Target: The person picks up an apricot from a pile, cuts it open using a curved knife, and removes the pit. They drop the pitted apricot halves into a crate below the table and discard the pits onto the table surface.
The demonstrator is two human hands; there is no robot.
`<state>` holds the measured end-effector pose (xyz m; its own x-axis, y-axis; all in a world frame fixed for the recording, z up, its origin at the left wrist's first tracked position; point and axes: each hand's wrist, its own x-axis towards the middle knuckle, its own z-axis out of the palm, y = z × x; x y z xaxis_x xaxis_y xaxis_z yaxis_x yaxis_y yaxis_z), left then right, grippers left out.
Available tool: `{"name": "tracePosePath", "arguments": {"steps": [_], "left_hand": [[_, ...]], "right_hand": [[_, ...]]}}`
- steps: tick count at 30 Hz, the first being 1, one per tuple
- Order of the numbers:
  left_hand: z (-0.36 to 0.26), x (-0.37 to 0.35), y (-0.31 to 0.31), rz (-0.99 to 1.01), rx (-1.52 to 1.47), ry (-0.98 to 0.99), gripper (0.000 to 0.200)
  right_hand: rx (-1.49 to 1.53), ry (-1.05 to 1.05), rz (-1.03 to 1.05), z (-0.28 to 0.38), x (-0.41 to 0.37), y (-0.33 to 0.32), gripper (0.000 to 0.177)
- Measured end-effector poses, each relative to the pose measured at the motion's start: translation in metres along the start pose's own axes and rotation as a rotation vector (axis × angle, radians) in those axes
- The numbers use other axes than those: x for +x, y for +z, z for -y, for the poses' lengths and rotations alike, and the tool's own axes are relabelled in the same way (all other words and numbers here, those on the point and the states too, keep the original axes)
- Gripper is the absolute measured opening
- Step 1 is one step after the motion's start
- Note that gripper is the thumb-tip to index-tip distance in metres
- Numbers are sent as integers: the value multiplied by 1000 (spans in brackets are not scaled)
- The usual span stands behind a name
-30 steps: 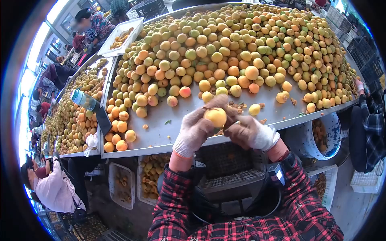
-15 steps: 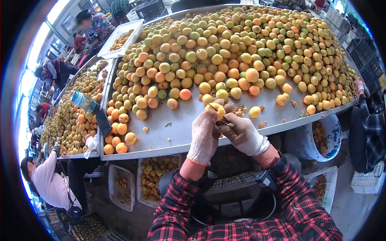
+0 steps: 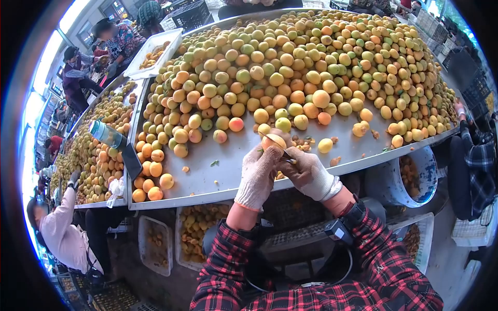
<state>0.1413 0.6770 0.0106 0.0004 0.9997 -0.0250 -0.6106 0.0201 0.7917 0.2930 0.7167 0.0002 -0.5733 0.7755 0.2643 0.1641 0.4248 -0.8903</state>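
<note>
My left hand, in a white knit glove with brownish fingers, holds a yellow-orange apricot over the table's near edge. The gloved right hand is closed on a small knife, its blade against the fruit. Behind both hands rises a large heap of apricots on the metal table. Small fruit scraps lie just beyond my right hand, near a single yellow apricot.
Below the edge are a tub of fruit pieces, another tub and a blue-white bucket. A bottle and phone lie at the left divider. Co-workers sit at left and right.
Both hands have moved slightly down and left in view, and the held apricot is turned, with the blade now across its top. The co-worker at the left reaches further up toward the fruit.
</note>
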Motion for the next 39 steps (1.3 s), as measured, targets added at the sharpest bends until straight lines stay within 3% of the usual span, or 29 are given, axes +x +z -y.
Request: {"name": "tracePosePath", "arguments": {"steps": [2, 4, 6, 9, 11, 13, 15, 17, 21, 24, 26, 29, 32, 33, 35, 37, 39], "left_hand": [[0, 1, 3, -27, 5, -11, 48], [1, 1, 4, -55, 10, -27, 43], [3, 3, -1, -141, 620, 185, 47], [-2, 0, 3, -167, 697, 204, 52], [2, -1, 9, -130, 404, 316, 56], [6, -2, 12, -161, 168, 226, 55], [14, 2, 6, -145, 117, 146, 54], [16, 3, -7, -149, 165, 17, 55], [18, 8, 6, -197, 247, 210, 48], [21, 7, 6, -276, 348, 230, 44], [19, 7, 9, -312, 347, 227, 40], [7, 6, 15, -240, 326, 184, 40], [2, 5, 16, -101, 161, 203, 39], [1, 7, 18, -96, 160, 207, 39], [1, 11, 19, -209, 225, 411, 34], [-9, 20, -4, -232, 103, 481, 28], [-13, 20, -16, -413, 56, 481, 29]], "right_hand": [[-27, -113, -53, -4, 2, -1, 23], [-105, -52, -18, -9, 1, 0, 24], [-182, 5, 16, -13, 1, 1, 25], [-291, 49, 43, -12, 0, 9, 30], [-119, -66, -61, -9, -2, 13, 33], [-88, -199, -134, -18, -2, 17, 38], [-164, -128, -117, -18, -4, 13, 43], [-245, -65, -134, -15, -2, 10, 34], [-359, -8, -140, -21, 0, 17, 29], [-240, -51, -82, -37, -1, 28, 31], [-104, 28, -46, -31, 0, 34, 28], [-3, 18, -72, -15, 2, 25, 23], [433, 521, 378, 23, 9, -9, 33], [430, 517, 375, 21, 9, -9, 33], [352, 492, 356, 14, 8, -6, 30], [335, 490, 323, 10, 4, -8, 25], [293, 148, 53, -22, 2, 4, 20]]}}
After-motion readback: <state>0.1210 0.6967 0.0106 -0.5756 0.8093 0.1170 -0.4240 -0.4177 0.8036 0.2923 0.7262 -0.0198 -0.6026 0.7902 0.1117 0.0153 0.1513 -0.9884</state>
